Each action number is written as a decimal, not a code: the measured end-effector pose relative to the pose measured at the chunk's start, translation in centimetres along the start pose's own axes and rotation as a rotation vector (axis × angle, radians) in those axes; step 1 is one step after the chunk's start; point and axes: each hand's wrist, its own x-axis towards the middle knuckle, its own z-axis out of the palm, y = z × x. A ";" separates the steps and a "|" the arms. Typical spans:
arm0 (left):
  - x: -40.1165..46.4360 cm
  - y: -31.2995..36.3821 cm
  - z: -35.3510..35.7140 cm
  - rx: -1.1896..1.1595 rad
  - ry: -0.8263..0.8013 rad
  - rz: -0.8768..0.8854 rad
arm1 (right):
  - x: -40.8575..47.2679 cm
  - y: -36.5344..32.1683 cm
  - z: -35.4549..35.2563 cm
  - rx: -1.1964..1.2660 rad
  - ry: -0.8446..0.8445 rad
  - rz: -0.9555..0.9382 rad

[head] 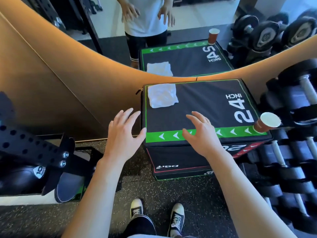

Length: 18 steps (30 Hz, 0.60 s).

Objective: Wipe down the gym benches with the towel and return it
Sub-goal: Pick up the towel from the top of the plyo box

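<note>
**Both hands empty over the padded box, towel lying at its far left corner**

Nearest the camera, two sneakers (157, 214) stand on the speckled rubber floor (106, 219). Above them both bare forearms reach forward. The left hand (124, 133) hovers with fingers spread at the near left edge of the black padded box (202, 107), its thumb close to the green arrow band; it holds nothing. The right hand (199, 133) is also spread wide and empty, over the near part of the box top, fingers above the green band.

A paper cup (266, 123) stands tilted at the box's near right corner, beside the large "24 INCH" print. To the right, a rack of dumbbells (291, 134) sits just beside the box.

Farther back, the folded white towel (162, 97) lies flat on the box's far left corner, well apart from both hands. Behind the box a mirror (188, 31) shows the reflected box, towel, cup and the person's spread hands.
</note>
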 end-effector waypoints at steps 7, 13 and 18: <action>5.1 -2.2 1.9 0.001 -0.025 0.014 | 6.9 -1.6 1.8 -0.047 -0.048 -0.066; 11.5 -4.7 3.3 -0.018 -0.094 0.077 | 13.3 -3.0 4.5 -0.077 -0.076 -0.075; 17.1 -6.6 5.4 -0.001 -0.205 0.163 | 19.8 -3.2 7.6 -0.116 -0.123 -0.049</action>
